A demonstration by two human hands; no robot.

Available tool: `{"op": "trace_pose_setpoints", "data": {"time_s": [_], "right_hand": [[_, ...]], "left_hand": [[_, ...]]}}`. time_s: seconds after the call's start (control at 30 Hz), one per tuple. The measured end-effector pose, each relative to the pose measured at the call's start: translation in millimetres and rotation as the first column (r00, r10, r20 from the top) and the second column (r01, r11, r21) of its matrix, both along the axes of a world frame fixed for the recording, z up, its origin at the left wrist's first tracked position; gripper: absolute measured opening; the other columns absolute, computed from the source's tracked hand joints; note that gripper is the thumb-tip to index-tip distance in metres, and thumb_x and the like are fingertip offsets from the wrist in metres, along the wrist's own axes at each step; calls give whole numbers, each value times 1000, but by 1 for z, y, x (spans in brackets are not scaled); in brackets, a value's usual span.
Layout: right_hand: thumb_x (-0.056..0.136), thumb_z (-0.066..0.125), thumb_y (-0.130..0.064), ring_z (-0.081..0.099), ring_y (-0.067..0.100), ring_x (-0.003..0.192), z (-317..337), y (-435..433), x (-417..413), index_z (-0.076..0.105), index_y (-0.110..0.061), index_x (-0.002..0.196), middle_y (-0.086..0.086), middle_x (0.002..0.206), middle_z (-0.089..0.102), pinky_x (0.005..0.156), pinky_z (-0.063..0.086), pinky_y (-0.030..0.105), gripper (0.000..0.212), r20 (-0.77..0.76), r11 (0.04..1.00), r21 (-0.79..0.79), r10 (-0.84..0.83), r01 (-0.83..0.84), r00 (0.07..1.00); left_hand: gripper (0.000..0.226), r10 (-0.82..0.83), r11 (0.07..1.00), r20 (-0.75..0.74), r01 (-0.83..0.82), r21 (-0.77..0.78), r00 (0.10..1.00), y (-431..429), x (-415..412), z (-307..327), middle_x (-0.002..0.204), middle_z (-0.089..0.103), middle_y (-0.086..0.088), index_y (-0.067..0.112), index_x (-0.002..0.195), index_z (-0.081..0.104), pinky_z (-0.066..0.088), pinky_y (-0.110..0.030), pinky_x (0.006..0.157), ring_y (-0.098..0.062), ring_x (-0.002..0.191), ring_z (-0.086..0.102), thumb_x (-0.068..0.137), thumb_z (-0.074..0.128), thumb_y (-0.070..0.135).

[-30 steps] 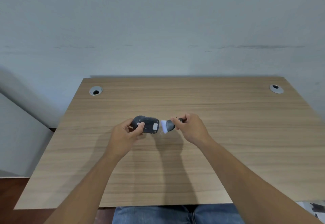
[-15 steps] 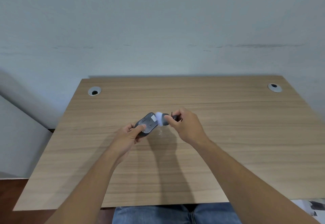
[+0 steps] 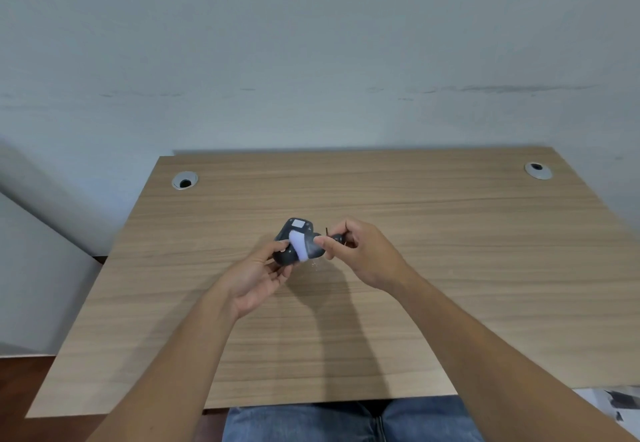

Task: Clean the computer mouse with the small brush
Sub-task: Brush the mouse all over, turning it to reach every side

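My left hand (image 3: 258,273) holds a dark grey computer mouse (image 3: 290,233) above the middle of the wooden desk (image 3: 450,268), its underside with a pale label turned toward me. My right hand (image 3: 363,252) pinches a small brush (image 3: 308,247) with a dark handle and whitish bristles. The bristles lie across the lower part of the mouse's underside. My fingers hide part of the mouse's near end and most of the brush handle.
Two round grey cable grommets sit at the desk's back corners, the left grommet (image 3: 185,180) and the right grommet (image 3: 538,170). A pale wall stands right behind the desk. A few light specks (image 3: 313,264) lie on the desk under the mouse. My jeans-clad legs (image 3: 346,422) show below the front edge.
The mouse has turned from lying sideways to pointing away from me. The brush has moved left from beside the mouse onto its underside.
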State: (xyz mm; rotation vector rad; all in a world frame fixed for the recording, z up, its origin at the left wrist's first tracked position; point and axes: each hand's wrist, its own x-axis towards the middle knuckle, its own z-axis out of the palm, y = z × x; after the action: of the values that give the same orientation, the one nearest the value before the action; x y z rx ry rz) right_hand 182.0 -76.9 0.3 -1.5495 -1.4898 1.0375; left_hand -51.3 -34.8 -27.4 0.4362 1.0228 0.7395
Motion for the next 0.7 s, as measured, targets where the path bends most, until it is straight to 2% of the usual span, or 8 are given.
{"op": "trace_pose_setpoints", "data": {"time_s": [0.13, 0.2, 0.3, 0.4, 0.5, 0.63, 0.7], "right_hand": [[97, 77, -41, 56, 4, 65, -7, 6, 9, 69, -18, 92, -2, 86, 79, 61, 41, 16, 25, 147, 973, 15, -229, 230, 962], [98, 74, -42, 58, 2, 64, -7, 8, 11, 69, -18, 91, -1, 88, 79, 59, 40, 15, 26, 137, 951, 13, -308, 309, 942], [99, 72, -46, 59, -2, 60, -1, 8, 9, 70, -18, 92, -5, 81, 78, 60, 42, 14, 28, 64, 957, 0, -291, 291, 955], [101, 70, -48, 53, -2, 54, 7, 9, 2, 72, -17, 91, -19, 67, 71, 61, 39, 19, 32, -10, 968, -25, -251, 251, 968], [102, 69, -47, 51, -3, 50, 11, 11, -3, 73, -15, 92, -23, 60, 65, 60, 36, 16, 34, -43, 973, -37, -227, 226, 973], [102, 70, -46, 52, -3, 51, 9, 12, -6, 74, -16, 92, -19, 63, 67, 62, 37, 17, 32, -39, 978, -30, -210, 208, 977], [101, 71, -46, 52, -3, 52, 8, 12, -5, 74, -17, 91, -18, 63, 68, 62, 37, 18, 31, -23, 979, -26, -201, 201, 979]], "left_hand": [[38, -23, 1000, 3, 23, -16, 1000, -1, -5, 3, 109, 80, -18, 0, 138, 65, 66, -23, 65, -21, 82, 82, 103, 70, 14], [38, -50, 999, -11, 50, 22, 999, -4, -6, 4, 112, 83, -20, 0, 140, 65, 68, -23, 69, -23, 90, 82, 105, 69, 14], [41, -83, 984, -91, 96, 150, 992, -7, -5, 3, 137, 75, -30, -4, 142, 61, 71, -30, 88, -33, 104, 84, 105, 71, 9], [33, -48, 977, -97, 67, 201, 994, -11, -2, 6, 134, 74, -36, 12, 127, 55, 70, -42, 95, -44, 110, 83, 102, 74, 2], [35, -14, 980, 27, 9, 200, 1000, -14, 2, 9, 133, 75, -34, 17, 127, 54, 70, -46, 94, -44, 108, 83, 102, 71, -3], [30, 20, 984, 144, -45, 171, 989, -15, 2, 10, 146, 68, -34, 14, 134, 58, 66, -50, 103, -49, 126, 75, 107, 70, 12], [42, 45, 988, 143, -65, 139, 989, -12, 1, 9, 149, 67, -33, 5, 144, 60, 65, -50, 105, -47, 130, 74, 108, 71, 23]]}}
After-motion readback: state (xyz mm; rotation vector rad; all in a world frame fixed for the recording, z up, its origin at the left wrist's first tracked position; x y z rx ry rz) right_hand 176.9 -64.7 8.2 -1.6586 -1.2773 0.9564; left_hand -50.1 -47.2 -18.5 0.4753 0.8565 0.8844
